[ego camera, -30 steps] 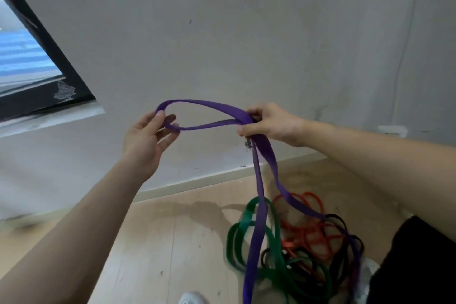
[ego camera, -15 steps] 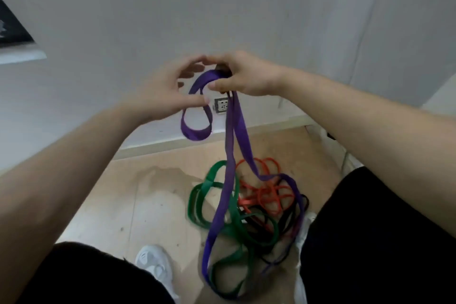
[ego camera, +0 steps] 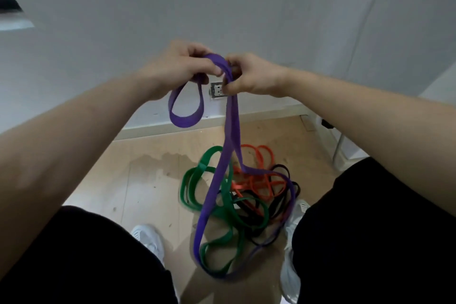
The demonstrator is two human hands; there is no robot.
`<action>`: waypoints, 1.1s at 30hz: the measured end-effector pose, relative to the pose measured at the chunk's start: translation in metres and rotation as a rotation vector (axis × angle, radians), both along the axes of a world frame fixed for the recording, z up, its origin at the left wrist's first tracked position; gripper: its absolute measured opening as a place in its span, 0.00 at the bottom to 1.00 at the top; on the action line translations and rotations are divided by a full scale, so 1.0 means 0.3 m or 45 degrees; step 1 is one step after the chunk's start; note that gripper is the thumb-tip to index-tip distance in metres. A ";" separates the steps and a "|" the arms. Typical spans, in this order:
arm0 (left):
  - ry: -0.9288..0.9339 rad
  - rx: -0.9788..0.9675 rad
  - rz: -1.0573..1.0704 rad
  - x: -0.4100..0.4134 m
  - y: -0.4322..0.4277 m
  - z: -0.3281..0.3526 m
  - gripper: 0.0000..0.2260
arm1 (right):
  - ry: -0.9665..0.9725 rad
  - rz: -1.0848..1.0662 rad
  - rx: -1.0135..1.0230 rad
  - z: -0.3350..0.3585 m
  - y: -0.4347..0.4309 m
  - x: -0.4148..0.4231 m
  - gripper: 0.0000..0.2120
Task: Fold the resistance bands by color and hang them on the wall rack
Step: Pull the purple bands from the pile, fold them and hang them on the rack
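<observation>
I recorded the fingers (ego camera: 197,49) of the left hand (ego camera: 180,69) curled round the top fold of the purple band (ego camera: 230,131). The right hand (ego camera: 251,75) pinched the same band just beside it, at centre frame. A short loop hung below the left hand. The long remainder trailed to the floor (ego camera: 138,180), across the green band (ego camera: 188,181), orange band (ego camera: 262,155) and black band (ego camera: 280,168) at lower centre. My judgement: the band is flat, soft, stretchy and light, and best held at the fold with its layers stacked. Both forearms reached forward, wrists turned inward, hands close together.
</observation>
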State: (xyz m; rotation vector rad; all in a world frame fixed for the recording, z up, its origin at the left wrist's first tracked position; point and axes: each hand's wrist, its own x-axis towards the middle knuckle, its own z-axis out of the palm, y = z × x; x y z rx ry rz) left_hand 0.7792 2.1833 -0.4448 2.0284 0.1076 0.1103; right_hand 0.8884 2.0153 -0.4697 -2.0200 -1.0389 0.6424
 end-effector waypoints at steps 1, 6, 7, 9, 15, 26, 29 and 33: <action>-0.029 -0.027 0.027 0.001 0.006 0.001 0.05 | 0.012 0.007 -0.016 -0.015 -0.001 0.006 0.16; -0.095 -0.063 0.157 -0.003 0.067 0.005 0.05 | 0.182 -0.074 0.087 -0.015 -0.014 0.040 0.15; -0.102 -0.063 0.180 -0.008 0.084 0.003 0.05 | 0.198 -0.085 0.112 -0.003 -0.018 0.045 0.15; -0.110 -0.052 0.211 -0.018 0.115 -0.003 0.04 | 0.193 -0.112 0.176 0.028 -0.023 0.049 0.17; 0.070 0.033 0.121 -0.033 0.144 -0.023 0.08 | -0.007 -0.211 0.393 0.111 -0.004 0.048 0.10; -0.289 -0.182 0.085 -0.025 0.026 0.070 0.11 | -1.069 -0.364 0.677 0.276 0.020 0.007 0.15; -0.294 -0.192 0.081 -0.026 0.019 0.071 0.13 | -1.042 -0.286 0.616 0.269 0.032 -0.010 0.14; -0.328 -0.303 0.106 -0.027 0.025 0.055 0.11 | -0.928 -0.052 0.389 0.215 0.035 -0.022 0.13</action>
